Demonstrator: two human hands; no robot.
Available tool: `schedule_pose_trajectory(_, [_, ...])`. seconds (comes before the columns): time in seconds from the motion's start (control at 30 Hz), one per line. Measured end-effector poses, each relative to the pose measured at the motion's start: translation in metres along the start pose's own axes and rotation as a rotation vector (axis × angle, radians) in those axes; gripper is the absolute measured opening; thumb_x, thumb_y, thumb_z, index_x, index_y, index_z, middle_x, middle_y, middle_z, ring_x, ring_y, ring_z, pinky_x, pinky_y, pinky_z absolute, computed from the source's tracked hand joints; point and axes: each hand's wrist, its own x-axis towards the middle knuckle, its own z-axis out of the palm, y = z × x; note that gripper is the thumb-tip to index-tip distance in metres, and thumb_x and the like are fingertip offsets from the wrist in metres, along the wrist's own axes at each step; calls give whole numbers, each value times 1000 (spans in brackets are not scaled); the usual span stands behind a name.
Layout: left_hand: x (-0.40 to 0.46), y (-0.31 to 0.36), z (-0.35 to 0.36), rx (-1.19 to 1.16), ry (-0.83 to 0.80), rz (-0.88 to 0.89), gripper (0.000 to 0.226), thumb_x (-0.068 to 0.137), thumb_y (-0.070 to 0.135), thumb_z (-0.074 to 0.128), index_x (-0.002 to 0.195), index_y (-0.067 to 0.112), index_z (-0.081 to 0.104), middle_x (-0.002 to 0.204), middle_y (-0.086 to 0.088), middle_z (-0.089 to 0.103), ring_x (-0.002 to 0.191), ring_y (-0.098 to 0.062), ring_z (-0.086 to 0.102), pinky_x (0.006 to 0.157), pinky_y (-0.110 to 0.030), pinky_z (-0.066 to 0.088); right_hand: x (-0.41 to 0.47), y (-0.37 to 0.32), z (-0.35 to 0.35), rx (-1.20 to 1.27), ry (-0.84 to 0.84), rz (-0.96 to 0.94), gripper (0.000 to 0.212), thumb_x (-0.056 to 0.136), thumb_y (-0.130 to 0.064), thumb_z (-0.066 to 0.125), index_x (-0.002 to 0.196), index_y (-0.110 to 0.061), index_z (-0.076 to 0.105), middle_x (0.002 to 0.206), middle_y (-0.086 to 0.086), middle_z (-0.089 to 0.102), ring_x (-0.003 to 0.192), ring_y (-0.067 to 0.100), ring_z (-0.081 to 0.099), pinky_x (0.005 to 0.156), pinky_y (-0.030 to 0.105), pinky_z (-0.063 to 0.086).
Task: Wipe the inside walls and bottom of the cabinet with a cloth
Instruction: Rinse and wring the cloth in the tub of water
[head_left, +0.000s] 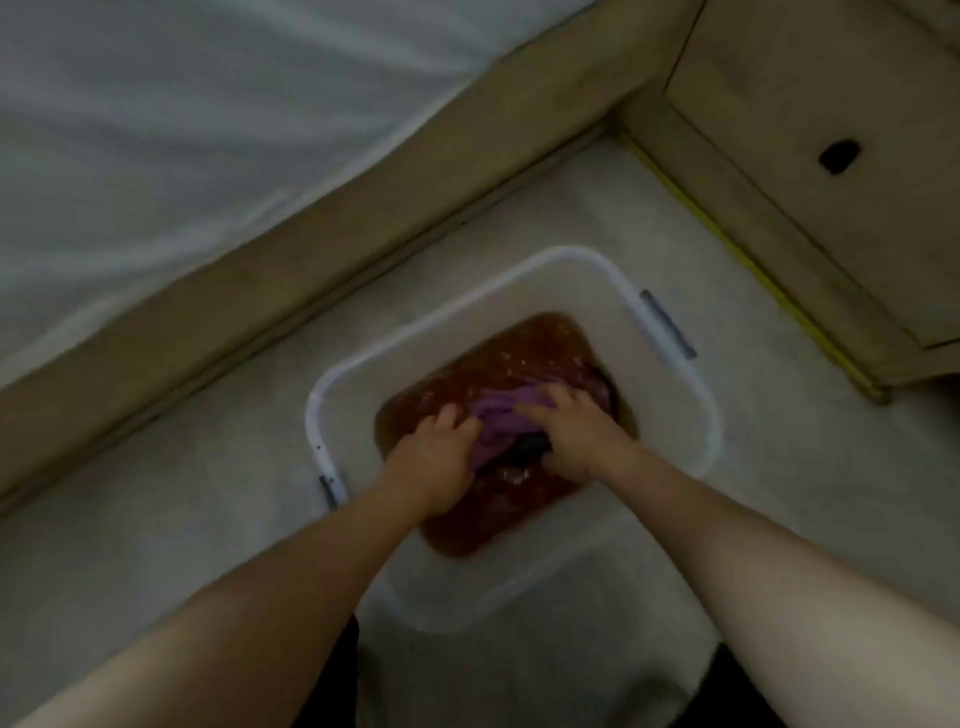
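Cloth (501, 418), purple and bunched, lies in brownish water in the white tub (670, 374) on the floor, with the cabinet (810, 171) at two o'clock. Left hand (434, 457) and right hand (571, 431) both curl their fingers into it. Soaked, it looks limp, heavy and dripping; best gathered by the bunched middle and wrung.
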Motion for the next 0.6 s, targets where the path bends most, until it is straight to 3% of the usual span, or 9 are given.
schedule_pose_trajectory(0.1, [38, -5, 24, 341, -170, 130, 76, 90, 43, 55, 150, 29, 11, 158, -3, 3, 143, -29, 12, 115, -48, 18, 39, 7, 19, -269, -194, -57, 76, 92, -24, 53, 148, -45, 6, 158, -6, -13, 144, 31, -5, 115, 57, 7])
schedule_pose_trajectory(0.17, [58, -9, 36, 517, -262, 132, 82, 92, 49, 50, 151, 26, -1, 159, -1, -11, 146, -25, -2, 117, -50, 3, 57, 15, 22, -394, -248, -26, 79, 95, -18, 48, 146, -46, -5, 157, -10, -18, 145, 27, -11, 112, 61, 1])
schedule_pose_trajectory(0.3, [93, -13, 29, 582, -228, 45, 75, 94, 55, 40, 152, 23, 4, 159, -4, 0, 145, -27, 6, 117, -48, 8, 82, 31, 10, -470, -165, 36, 71, 99, -22, 40, 147, -45, -7, 156, -10, -18, 145, 28, -9, 113, 57, 6])
schedule_pose_trajectory(0.37, [103, -14, 17, 387, -105, 25, 63, 96, 47, 42, 149, 21, 19, 155, -8, 17, 141, -29, 21, 114, -45, 22, 92, 31, 2, -422, -132, 28, 69, 97, -30, 43, 148, -42, -1, 158, -7, -12, 144, 32, -4, 114, 56, 12])
schedule_pose_trajectory(0.43, [107, -16, 12, 19, 58, -3, 52, 96, 37, 44, 143, 18, 32, 147, -10, 28, 132, -30, 34, 109, -41, 32, 93, 31, -7, -282, -101, -16, 65, 93, -38, 49, 149, -37, 16, 157, -1, 4, 142, 34, 12, 114, 51, 19])
schedule_pose_trajectory(0.5, [104, -17, 17, -280, 195, -109, 49, 98, 35, 42, 143, 19, 31, 147, -9, 27, 132, -31, 32, 109, -41, 29, 92, 34, -7, -93, 107, 13, 58, 90, -30, 53, 145, -32, 32, 153, 4, 20, 137, 32, 26, 113, 43, 26])
schedule_pose_trajectory(0.57, [103, -13, 29, -447, 190, -235, 54, 99, 44, 34, 147, 26, 21, 155, -6, 14, 138, -35, 22, 113, -44, 22, 88, 35, 6, -14, 256, 198, 63, 91, -29, 53, 146, -35, 24, 154, 7, 14, 138, 36, 18, 114, 46, 24])
schedule_pose_trajectory(0.6, [104, -10, 35, -539, 148, -278, 55, 99, 49, 31, 149, 30, 17, 157, -6, 7, 140, -36, 18, 115, -44, 18, 87, 31, 14, 35, 200, 303, 68, 92, -30, 52, 148, -39, 14, 156, 5, 3, 141, 38, 8, 115, 49, 19])
